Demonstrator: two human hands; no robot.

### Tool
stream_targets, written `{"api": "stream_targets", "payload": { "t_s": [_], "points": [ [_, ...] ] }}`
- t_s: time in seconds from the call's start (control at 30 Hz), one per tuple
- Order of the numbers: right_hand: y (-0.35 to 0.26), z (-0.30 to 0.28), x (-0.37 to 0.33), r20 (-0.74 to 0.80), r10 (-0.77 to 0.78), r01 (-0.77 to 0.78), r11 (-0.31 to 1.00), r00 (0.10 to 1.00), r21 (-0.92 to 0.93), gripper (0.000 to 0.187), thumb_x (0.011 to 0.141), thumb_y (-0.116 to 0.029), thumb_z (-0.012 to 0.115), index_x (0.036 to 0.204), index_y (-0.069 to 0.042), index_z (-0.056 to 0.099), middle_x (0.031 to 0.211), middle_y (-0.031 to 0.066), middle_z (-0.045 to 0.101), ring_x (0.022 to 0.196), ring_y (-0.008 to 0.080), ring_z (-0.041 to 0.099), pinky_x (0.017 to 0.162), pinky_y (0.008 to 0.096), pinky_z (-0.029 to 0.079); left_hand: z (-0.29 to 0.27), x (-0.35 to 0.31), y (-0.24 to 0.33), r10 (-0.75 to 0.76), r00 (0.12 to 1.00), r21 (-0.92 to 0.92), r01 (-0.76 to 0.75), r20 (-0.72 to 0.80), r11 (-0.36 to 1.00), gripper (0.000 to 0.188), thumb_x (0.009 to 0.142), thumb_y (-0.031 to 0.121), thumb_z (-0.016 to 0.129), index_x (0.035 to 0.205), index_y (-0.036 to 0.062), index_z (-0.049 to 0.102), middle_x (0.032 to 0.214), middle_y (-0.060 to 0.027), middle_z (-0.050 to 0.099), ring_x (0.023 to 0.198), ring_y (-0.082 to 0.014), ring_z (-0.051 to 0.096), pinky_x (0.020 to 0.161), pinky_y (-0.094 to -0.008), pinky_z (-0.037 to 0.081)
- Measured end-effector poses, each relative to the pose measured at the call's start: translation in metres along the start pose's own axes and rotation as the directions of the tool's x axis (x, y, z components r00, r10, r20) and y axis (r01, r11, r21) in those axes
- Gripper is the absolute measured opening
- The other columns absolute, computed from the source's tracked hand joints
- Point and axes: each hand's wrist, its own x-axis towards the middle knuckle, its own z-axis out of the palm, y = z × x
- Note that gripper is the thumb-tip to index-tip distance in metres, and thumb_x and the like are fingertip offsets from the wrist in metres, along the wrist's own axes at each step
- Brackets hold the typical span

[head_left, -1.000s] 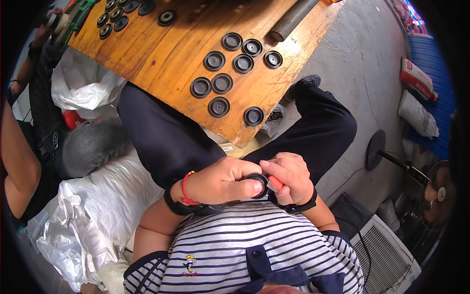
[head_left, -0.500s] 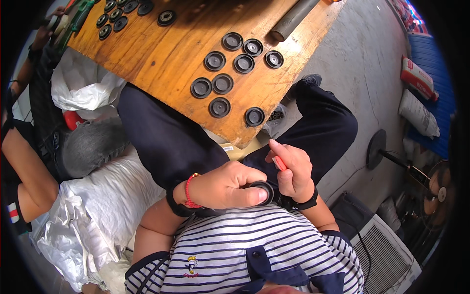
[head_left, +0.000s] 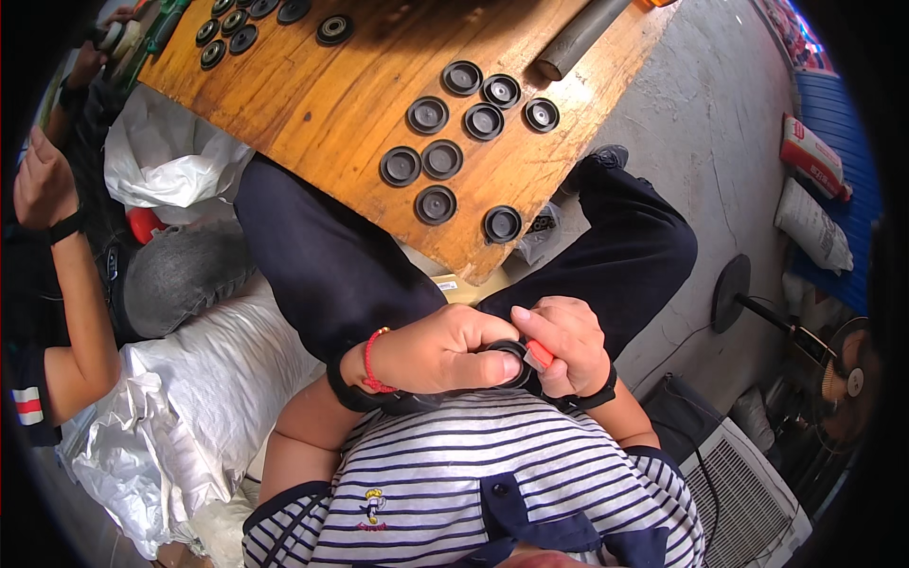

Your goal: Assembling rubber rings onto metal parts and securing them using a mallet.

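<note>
In front of my striped shirt, my left hand (head_left: 431, 355) is closed around a black round cap (head_left: 520, 373), with the thumb lying over its face. My right hand (head_left: 570, 343) pinches a small orange-red tool (head_left: 540, 354) between thumb and fingers. The tool's pale tip is at the edge of the black cap; whether it cuts in cannot be seen. Fingers hide most of both things. On the wooden table (head_left: 331, 114) ahead lie several similar black caps (head_left: 436, 204), the nearest one (head_left: 502, 223) by the table's corner.
A dark metal tube (head_left: 582, 40) lies on the table's far right. More black round pieces, some with metal centres (head_left: 333, 29), sit far left. A co-worker's hand (head_left: 45, 180) is at the left, near white sacks (head_left: 208, 379). A fan (head_left: 847, 379) stands at the right.
My right hand has come left and down, bringing the orange-red tool against the black cap in my left hand. The co-worker's forearm at the left has risen.
</note>
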Motion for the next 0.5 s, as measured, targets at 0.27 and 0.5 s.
{"api": "stream_targets", "payload": {
  "t_s": [0.27, 0.5],
  "points": [
    [0.001, 0.001, 0.001, -0.017, -0.024, 0.024, 1.0, 1.0, -0.011, 0.04, 0.093, -0.021, 0.048, 0.115, 0.011, 0.059, 0.073, 0.0124, 0.06, 0.055, 0.0239, 0.059, 0.049, 0.0325, 0.047, -0.002, 0.0, -0.001, 0.02, 1.0, -0.022, -0.02, -0.017, 1.0, 0.029, 0.096, 0.026, 0.055, 0.081, 0.0012, 0.059, 0.066, 0.0052, 0.048, 0.061, -0.0036, 0.04, 0.054, -0.0223, 0.035],
    [0.012, 0.008, -0.012, -0.112, 0.111, -0.124, 0.985, 0.987, -0.12, 0.04, 0.097, -0.021, 0.046, 0.122, 0.008, 0.057, 0.066, 0.0071, 0.055, 0.05, 0.0194, 0.051, 0.047, 0.0319, 0.042, 0.007, 0.0, 0.003, 0.054, 0.994, 0.098, -0.063, 0.097, 0.993, 0.035, 0.093, 0.023, 0.058, 0.066, 0.0033, 0.049, 0.057, -0.0004, 0.046, 0.053, -0.0072, 0.04, 0.048, -0.0247, 0.034]
  ]
}}
